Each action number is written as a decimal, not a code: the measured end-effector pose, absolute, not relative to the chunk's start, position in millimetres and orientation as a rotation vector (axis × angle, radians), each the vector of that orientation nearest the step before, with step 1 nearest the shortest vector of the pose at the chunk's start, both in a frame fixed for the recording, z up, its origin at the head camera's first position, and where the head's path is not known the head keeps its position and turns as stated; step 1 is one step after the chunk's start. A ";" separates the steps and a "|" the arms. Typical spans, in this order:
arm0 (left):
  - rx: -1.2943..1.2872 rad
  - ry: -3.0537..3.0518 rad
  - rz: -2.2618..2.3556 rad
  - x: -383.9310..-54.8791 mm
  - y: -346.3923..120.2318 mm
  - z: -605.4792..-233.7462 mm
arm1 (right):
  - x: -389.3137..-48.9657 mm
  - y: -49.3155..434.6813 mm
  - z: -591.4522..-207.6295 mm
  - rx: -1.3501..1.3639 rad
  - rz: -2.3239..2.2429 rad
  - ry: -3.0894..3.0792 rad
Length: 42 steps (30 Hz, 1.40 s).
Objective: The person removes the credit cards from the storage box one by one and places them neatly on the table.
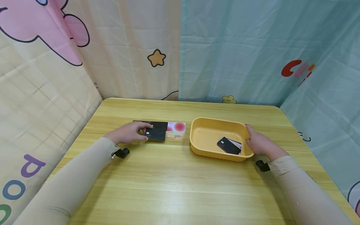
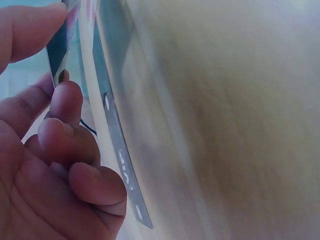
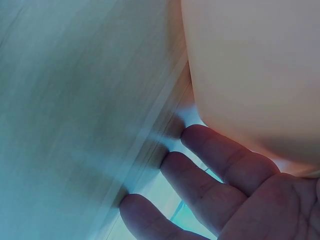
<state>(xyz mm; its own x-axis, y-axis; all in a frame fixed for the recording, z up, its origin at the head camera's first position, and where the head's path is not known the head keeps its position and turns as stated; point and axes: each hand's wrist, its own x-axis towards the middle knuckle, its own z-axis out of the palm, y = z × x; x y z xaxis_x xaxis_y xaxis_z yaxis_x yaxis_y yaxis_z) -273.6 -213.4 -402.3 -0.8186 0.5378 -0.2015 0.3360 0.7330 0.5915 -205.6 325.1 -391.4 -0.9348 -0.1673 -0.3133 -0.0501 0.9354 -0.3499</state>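
Note:
In the head view my left hand [image 1: 131, 131] pinches a black card marked VIP [image 1: 157, 135] between thumb and fingers. The left wrist view shows this pinched card [image 2: 59, 47] edge-on, with the other fingers curled below it. Another dark card [image 2: 125, 165] lies flat on the table beside those fingers. Behind the pinched card is a further black card [image 1: 160, 125]; to its right lie a white card with a red circle [image 1: 179, 126] and a cream card [image 1: 176, 136]. My right hand [image 1: 260, 143] grips the right rim of a yellow plastic basin [image 1: 209, 152], its fingers along the outer wall [image 3: 250, 65].
Inside the basin lie a black VIP card [image 1: 228, 146] and a whitish card [image 1: 235, 143] partly under it. The wooden table [image 1: 168, 187] ends at printed curtains [image 1: 239, 56] at the back and sides. A black wrist camera [image 1: 122, 153] sits below the left wrist.

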 end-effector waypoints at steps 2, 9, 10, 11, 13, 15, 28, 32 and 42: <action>0.675 2.570 0.783 -274.3 -215.0 -404.7 | -205.7 325.0 -391.4 -0.158 -0.483 2.749; 0.661 2.569 0.769 -276.2 -216.9 -409.6 | -205.1 324.1 -390.6 -0.144 -0.491 2.738; 0.660 2.567 0.768 -276.3 -217.0 -409.8 | -205.0 323.9 -390.4 -0.144 -0.493 2.737; 0.661 2.564 0.768 -276.6 -217.0 -410.1 | -204.9 324.0 -390.3 -0.145 -0.493 2.737; 0.663 2.560 0.765 -276.7 -216.8 -410.5 | -204.8 324.1 -390.2 -0.145 -0.494 2.737; 0.667 2.556 0.758 -276.9 -216.3 -411.1 | -204.6 324.3 -390.2 -0.145 -0.497 2.737; 0.672 2.547 0.746 -279.2 -211.0 -415.6 | -204.7 322.8 -389.8 -0.121 -0.491 2.736; 0.663 2.558 0.735 -279.3 -210.7 -416.3 | -204.8 322.8 -389.8 -0.118 -0.501 2.732; 0.663 2.552 0.731 -280.0 -210.0 -416.4 | -204.3 321.8 -389.8 -0.105 -0.512 2.731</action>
